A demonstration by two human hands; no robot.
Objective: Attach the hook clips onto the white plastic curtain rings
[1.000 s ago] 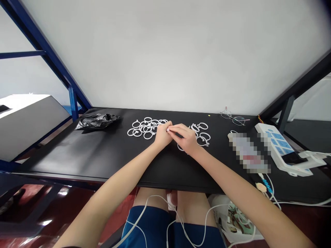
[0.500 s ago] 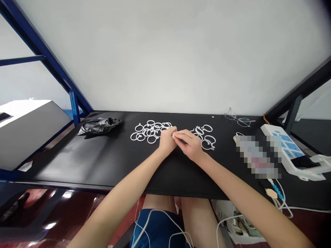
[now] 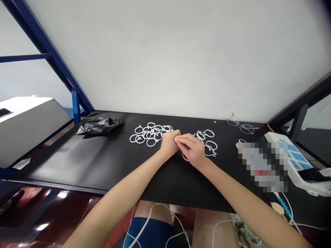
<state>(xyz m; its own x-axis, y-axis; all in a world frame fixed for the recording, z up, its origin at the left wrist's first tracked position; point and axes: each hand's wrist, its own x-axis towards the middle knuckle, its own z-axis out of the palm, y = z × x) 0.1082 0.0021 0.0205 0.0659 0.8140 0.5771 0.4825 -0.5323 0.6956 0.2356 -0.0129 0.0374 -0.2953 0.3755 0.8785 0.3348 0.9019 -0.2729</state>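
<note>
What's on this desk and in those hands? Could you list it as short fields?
Left hand: pinching a small white ring, fingertips meeting the right hand
Right hand: pinching the same ring
Left ring pile: loose white rings
Right ring pile: fewer white rings
Black plastic bag: crumpled, far left
Eyeglasses: by the wall
Power strip: right edge
Desk: black

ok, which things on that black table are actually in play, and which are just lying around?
In play:
left hand and right hand, fingertips together on a small white piece
left ring pile
right ring pile

Lying about:
black bag
glasses
power strip
</note>
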